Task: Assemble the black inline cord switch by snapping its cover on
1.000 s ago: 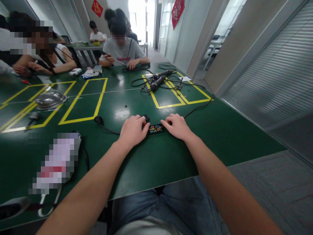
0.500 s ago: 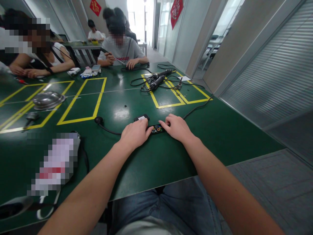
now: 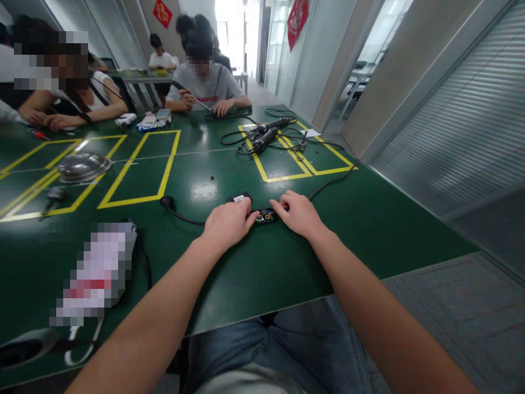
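Observation:
An opened black electronic device [image 3: 266,215], its small circuit parts showing, lies on the green table between my hands. My left hand [image 3: 228,221] is curled around its left end, thumb on the near edge. At the other end, my right hand [image 3: 296,212] grips it with bent fingers, the thumb close to the exposed parts. A black ribbed cover with a white label [image 3: 239,198] rests just beyond my left hand. One black cable with a round plug [image 3: 167,202] comes out on the left, and another cable [image 3: 328,183] runs off to the right.
Two black handheld tools [image 3: 266,139] with tangled cords lie in the yellow-taped area ahead. Left are a metal bowl [image 3: 84,167], a dark fitting [image 3: 55,194] and a blurred pouch [image 3: 96,268]. Across the table [image 3: 262,279], a person [image 3: 209,87] holds a tool; another person [image 3: 65,98] sits left.
The camera view has shifted slightly. Both hands stay at the device's ends, with only a slight change at the right thumb.

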A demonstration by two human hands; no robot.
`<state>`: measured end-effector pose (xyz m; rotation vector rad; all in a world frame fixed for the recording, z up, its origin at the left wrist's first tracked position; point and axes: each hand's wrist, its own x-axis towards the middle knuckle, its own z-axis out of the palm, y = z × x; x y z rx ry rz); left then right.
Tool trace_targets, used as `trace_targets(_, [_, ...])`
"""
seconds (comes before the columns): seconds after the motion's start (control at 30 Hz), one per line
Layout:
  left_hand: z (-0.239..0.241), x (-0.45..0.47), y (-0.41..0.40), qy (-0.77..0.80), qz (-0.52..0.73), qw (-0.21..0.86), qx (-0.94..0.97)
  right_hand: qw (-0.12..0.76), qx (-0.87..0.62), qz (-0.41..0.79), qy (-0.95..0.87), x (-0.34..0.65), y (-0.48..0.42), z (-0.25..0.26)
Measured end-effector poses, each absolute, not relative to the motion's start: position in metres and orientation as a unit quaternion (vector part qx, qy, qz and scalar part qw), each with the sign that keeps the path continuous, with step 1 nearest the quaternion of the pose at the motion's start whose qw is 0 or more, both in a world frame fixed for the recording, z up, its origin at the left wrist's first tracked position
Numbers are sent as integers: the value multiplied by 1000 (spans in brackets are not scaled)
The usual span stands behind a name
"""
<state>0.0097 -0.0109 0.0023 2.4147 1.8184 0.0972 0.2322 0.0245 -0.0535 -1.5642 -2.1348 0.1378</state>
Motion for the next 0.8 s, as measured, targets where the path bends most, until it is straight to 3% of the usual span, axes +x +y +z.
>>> trace_targets(0.8, [2,7,-12,596,43,77,798,267,-572,78,-771,233,27,-54])
